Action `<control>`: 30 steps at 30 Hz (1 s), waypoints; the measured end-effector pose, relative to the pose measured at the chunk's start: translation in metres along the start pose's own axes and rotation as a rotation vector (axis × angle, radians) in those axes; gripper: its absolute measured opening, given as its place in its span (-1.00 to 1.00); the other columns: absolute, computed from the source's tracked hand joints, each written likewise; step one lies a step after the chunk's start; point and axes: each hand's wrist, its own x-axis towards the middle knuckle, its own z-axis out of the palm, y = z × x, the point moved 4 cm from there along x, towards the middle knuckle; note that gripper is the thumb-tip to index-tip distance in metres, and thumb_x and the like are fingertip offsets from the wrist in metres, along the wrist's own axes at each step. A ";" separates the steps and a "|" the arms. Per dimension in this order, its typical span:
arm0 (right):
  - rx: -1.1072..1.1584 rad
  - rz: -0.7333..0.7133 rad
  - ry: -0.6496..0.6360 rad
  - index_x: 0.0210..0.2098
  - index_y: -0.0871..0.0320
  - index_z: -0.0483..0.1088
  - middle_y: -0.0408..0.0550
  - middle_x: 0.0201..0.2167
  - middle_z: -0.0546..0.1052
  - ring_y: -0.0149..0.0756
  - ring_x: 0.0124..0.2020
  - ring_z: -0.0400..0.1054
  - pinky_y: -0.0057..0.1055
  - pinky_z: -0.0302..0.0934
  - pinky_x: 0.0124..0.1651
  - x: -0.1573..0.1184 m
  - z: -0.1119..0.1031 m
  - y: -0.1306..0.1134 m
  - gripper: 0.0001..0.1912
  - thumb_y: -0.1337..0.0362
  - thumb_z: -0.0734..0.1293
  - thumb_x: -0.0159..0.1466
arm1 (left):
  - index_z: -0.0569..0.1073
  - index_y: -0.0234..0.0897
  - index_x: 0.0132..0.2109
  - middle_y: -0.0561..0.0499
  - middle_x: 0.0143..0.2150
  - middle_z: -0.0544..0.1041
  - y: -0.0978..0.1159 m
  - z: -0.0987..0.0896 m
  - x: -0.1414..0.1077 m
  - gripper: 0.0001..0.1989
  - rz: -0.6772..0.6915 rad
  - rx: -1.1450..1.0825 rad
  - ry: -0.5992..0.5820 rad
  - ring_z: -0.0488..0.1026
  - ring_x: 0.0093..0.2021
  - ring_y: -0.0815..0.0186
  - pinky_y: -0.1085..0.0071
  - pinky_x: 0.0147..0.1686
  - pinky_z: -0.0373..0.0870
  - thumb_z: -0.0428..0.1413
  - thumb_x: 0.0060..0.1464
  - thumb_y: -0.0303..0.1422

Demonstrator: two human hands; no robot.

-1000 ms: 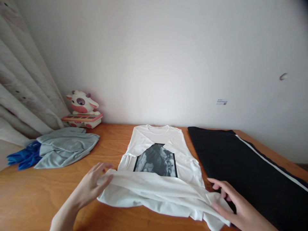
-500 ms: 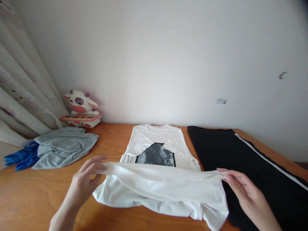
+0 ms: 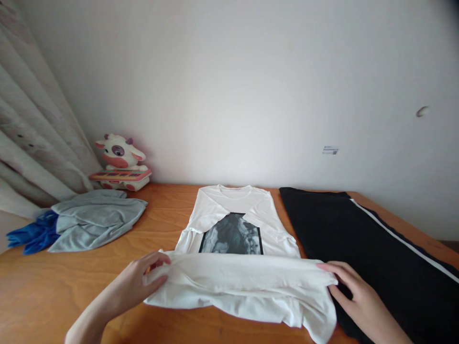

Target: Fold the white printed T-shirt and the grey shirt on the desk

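Observation:
A white shirt (image 3: 236,277) with a dark printed picture lies on the wooden table, neck toward the wall and sleeves folded in over its front. Its lower part is turned up in a band across the near side. My left hand (image 3: 145,282) grips the left end of this band between thumb and fingers. At the band's right end, my right hand (image 3: 346,286) pinches the cloth in the same way. Below the band, loose wrinkled fabric spreads toward the near edge.
Black cloth (image 3: 358,239) with a white stripe lies at the right. On the left are a grey cloth (image 3: 96,217), a blue cloth (image 3: 38,231) and a cow toy (image 3: 120,165) beside a curtain (image 3: 32,119). A wall stands behind the wooden table (image 3: 161,215).
Both hands have come down toward the table with the raised band of cloth, which now lies lower and flatter. More of the shirt's printed picture shows.

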 end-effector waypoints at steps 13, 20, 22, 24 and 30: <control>0.251 0.237 0.074 0.07 0.01 0.45 0.05 0.11 0.55 -0.06 0.10 0.47 -0.34 0.42 0.05 0.002 -0.008 -0.011 -0.46 -0.20 0.25 0.30 | 0.59 -0.17 -0.18 -0.11 -0.04 0.64 -0.012 -0.018 0.005 -0.68 0.125 -0.135 0.353 0.59 -0.01 0.12 0.30 -0.01 0.54 0.10 0.18 -0.05; 0.086 -0.038 -0.309 0.14 -0.01 0.39 0.01 0.22 0.47 -0.13 0.23 0.36 -0.26 0.27 0.26 -0.005 0.037 -0.057 -0.60 0.00 0.23 0.40 | 0.50 -0.18 -0.08 -0.15 0.18 0.54 0.043 0.040 0.011 -0.75 0.214 0.098 0.067 0.46 0.19 0.08 0.11 0.18 0.41 0.06 0.09 -0.44; 0.021 -0.135 -0.298 0.10 -0.03 0.43 0.01 0.17 0.51 -0.10 0.17 0.41 -0.23 0.32 0.22 -0.004 0.046 -0.063 -0.63 0.02 0.29 0.36 | 0.48 -0.19 -0.10 -0.16 0.19 0.52 0.047 0.049 0.010 -0.73 0.231 0.142 0.025 0.43 0.22 0.05 0.04 0.21 0.36 0.07 0.03 -0.48; -0.032 -0.191 -0.245 0.15 -0.05 0.39 0.01 0.11 0.54 -0.09 0.12 0.45 -0.19 0.36 0.18 -0.001 0.050 -0.063 -0.57 0.04 0.34 0.33 | 0.47 -0.19 -0.10 -0.16 0.17 0.54 0.043 0.052 0.009 -0.72 0.239 0.168 0.019 0.44 0.20 0.05 0.02 0.20 0.36 0.07 0.02 -0.50; -0.067 -0.163 -0.294 0.05 0.00 0.46 0.01 0.04 0.55 -0.12 0.08 0.46 -0.25 0.34 0.16 0.005 0.048 -0.064 -0.69 0.13 0.28 0.35 | 0.48 -0.15 -0.05 -0.15 0.18 0.53 0.023 0.059 -0.003 -0.74 0.274 0.190 0.059 0.43 0.20 0.04 0.08 0.19 0.36 0.09 0.09 -0.44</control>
